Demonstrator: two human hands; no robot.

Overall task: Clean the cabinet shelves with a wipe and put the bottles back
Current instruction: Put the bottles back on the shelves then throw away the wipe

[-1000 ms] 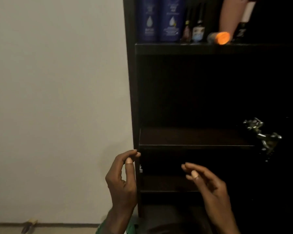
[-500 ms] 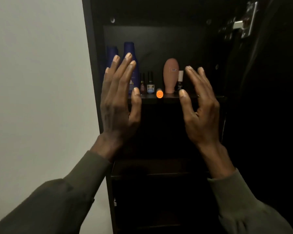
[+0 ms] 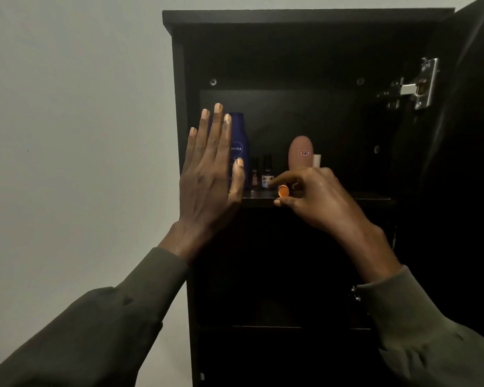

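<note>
Home interior, likely a bathroom or bedroom corner. Tall dark cabinet (image 3: 263, 51) stands against a plain pale wall (image 3: 67, 107), its door (image 3: 470, 135) swung open on a metal hinge (image 3: 414, 85). Upper shelf (image 3: 263, 194) carries personal-care items: blue Nivea lotion bottle (image 3: 239, 141), two small dark-capped bottles (image 3: 261, 174), a pink rounded bottle (image 3: 301, 152), a small orange-capped container (image 3: 283, 190). Lighting dim; lower shelves barely readable.
</note>
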